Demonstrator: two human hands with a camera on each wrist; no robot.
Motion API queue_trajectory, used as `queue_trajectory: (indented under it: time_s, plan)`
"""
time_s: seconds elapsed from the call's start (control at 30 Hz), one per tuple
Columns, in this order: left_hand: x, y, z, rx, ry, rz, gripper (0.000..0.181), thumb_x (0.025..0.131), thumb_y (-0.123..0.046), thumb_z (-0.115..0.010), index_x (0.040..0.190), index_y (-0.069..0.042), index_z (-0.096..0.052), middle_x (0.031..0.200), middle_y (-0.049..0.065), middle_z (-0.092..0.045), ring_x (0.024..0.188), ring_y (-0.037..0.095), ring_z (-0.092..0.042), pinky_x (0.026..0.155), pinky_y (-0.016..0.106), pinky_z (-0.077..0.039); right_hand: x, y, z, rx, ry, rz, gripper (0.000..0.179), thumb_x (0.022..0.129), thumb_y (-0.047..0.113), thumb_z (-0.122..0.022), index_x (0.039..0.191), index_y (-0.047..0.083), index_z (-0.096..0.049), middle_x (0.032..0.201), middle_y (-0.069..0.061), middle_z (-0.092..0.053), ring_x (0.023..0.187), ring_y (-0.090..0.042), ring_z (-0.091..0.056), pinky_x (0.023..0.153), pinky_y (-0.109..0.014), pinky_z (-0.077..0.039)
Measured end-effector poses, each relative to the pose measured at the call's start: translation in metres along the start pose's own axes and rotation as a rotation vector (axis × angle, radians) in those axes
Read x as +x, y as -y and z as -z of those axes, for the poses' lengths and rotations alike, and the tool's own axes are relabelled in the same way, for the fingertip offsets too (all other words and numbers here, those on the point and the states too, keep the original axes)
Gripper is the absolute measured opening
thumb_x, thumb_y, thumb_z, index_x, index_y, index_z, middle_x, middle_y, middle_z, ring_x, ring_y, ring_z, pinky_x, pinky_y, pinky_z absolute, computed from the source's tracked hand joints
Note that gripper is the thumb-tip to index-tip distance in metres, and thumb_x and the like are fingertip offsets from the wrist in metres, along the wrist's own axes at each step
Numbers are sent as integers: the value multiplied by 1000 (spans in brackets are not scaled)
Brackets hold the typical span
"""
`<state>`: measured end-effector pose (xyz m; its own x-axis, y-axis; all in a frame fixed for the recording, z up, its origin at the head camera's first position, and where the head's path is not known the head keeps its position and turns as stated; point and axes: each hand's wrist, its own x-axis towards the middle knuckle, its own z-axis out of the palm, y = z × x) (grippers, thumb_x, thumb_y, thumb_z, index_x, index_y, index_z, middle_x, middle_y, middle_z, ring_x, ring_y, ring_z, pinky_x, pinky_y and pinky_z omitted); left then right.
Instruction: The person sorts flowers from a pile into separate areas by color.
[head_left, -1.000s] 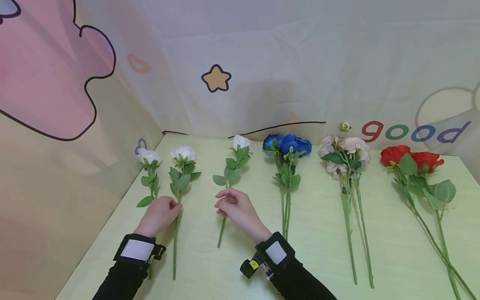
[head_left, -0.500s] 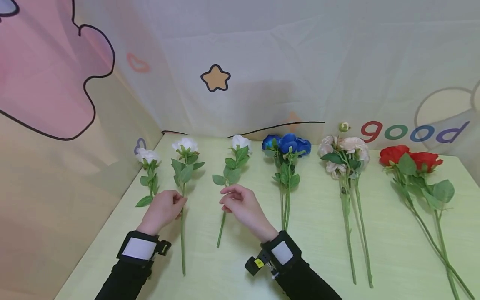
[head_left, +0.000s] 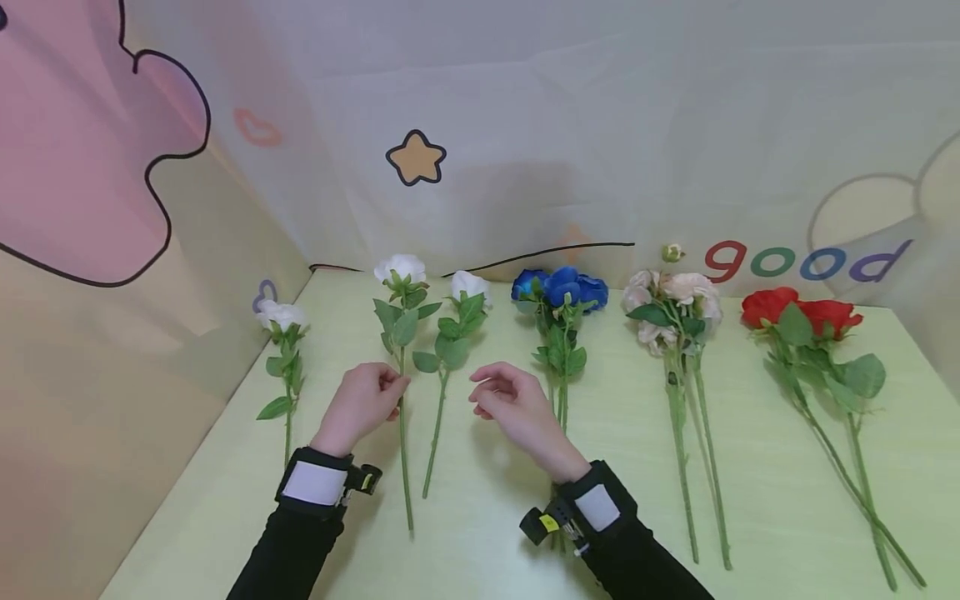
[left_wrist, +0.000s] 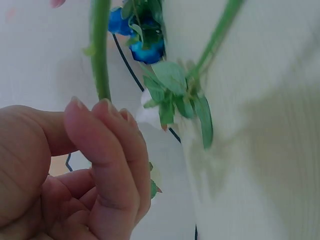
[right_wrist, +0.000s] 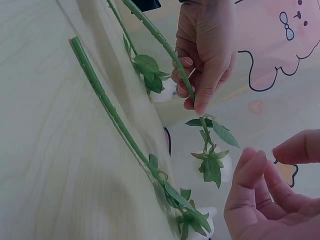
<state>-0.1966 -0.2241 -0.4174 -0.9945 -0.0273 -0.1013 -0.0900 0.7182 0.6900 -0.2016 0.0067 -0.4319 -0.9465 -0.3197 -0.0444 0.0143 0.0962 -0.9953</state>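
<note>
My left hand point(head_left: 362, 407) pinches the green stem of a white rose point(head_left: 400, 268) between thumb and fingers, and the right wrist view shows the stem point(right_wrist: 160, 37) lifted off the table. Just right of it a second white rose point(head_left: 470, 287) lies on the table, its stem slanting. My right hand point(head_left: 525, 412) hovers near the stems of the blue flowers point(head_left: 562, 287), fingers loosely bent with nothing between them; in the right wrist view a gap separates the thumb point(right_wrist: 300, 147) from the fingertips. A third white rose point(head_left: 281, 315) lies at the table's left edge.
Pale pink flowers point(head_left: 686, 292) and red roses point(head_left: 798, 312) lie on the right of the light table point(head_left: 600, 500), stems toward me. A printed cloth point(head_left: 525, 125) hangs behind the table, close to the flower heads.
The left hand has carried its white rose to the right and up off the table, near the second white rose. The right hand has shifted right, away from that second rose's stem.
</note>
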Motion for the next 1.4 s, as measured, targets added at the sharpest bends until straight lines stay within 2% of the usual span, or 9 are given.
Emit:
queue_trajectory:
  time_s: [0.23, 0.4, 0.57, 0.8, 0.9, 1.03, 1.1, 1.27, 1.4]
  plan:
    - [9, -18, -26, -72, -12, -8, 23, 99, -18, -62, 95, 4, -69, 71, 8, -67, 56, 12, -63, 54, 25, -45, -7, 0, 25, -56, -19, 2, 25, 96, 2, -56, 119, -3, -62, 103, -22, -69, 88, -26, -71, 79, -24, -57]
    - [14, -26, -42, -112, -37, -22, 23, 99, -17, -62, 95, 4, -70, 66, 7, -67, 54, 13, -63, 52, 24, -44, -8, 1, 35, -58, -32, 0, 23, 97, 2, -56, 119, -2, -62, 104, -23, -69, 89, -28, -71, 79, -23, -57]
    - [17, -27, -50, -102, -61, -9, 24, 100, -18, -61, 96, 4, -70, 66, 7, -67, 55, 15, -64, 52, 24, -45, -6, 2, 37, -47, -29, 11, 24, 97, 4, -56, 119, -2, -62, 104, -22, -69, 87, -23, -71, 80, -23, -57]
    - [22, -19, -59, -35, -24, 58, 26, 101, -19, -58, 86, 0, -68, 59, 5, -64, 53, 15, -59, 49, 24, -39, -6, 2, 39, -58, -28, 3, 24, 97, 4, -56, 120, -1, -62, 105, -23, -69, 87, -23, -70, 80, -25, -58]
    - [23, -17, -61, -8, -8, 69, 25, 100, -20, -59, 86, -1, -66, 63, 7, -65, 55, 16, -58, 49, 24, -38, -7, 1, 41, -59, -31, 1, 24, 97, 3, -56, 120, -2, -61, 106, -24, -68, 89, -27, -70, 80, -24, -57]
    - [22, -17, -59, 29, 1, 80, 24, 98, -23, -62, 99, 1, -66, 83, 12, -70, 66, 18, -61, 54, 24, -42, -7, 2, 43, -63, -34, 2, 25, 98, 4, -56, 121, -2, -61, 106, -23, -69, 89, -26, -70, 80, -24, -57]
    - [20, -17, -57, 54, 12, 86, 29, 97, -25, -64, 107, 2, -65, 88, 12, -69, 70, 18, -60, 56, 25, -43, -7, 1, 44, -64, -38, 0, 24, 98, 4, -56, 121, -2, -61, 105, -22, -69, 89, -26, -70, 80, -23, -57]
    - [15, -18, -49, 130, 70, 109, 45, 93, -34, -70, 118, 2, -60, 83, 10, -65, 70, 20, -58, 58, 27, -42, -6, 1, 45, -60, -43, -1, 24, 98, 4, -56, 120, -2, -61, 105, -24, -69, 89, -27, -70, 79, -23, -57]
    - [13, -17, -43, 202, 131, 122, 55, 88, -40, -74, 120, 3, -59, 100, 13, -70, 83, 23, -63, 70, 34, -50, -6, 1, 46, -61, -36, -1, 24, 98, 4, -56, 121, -2, -61, 107, -26, -68, 88, -26, -70, 79, -22, -57]
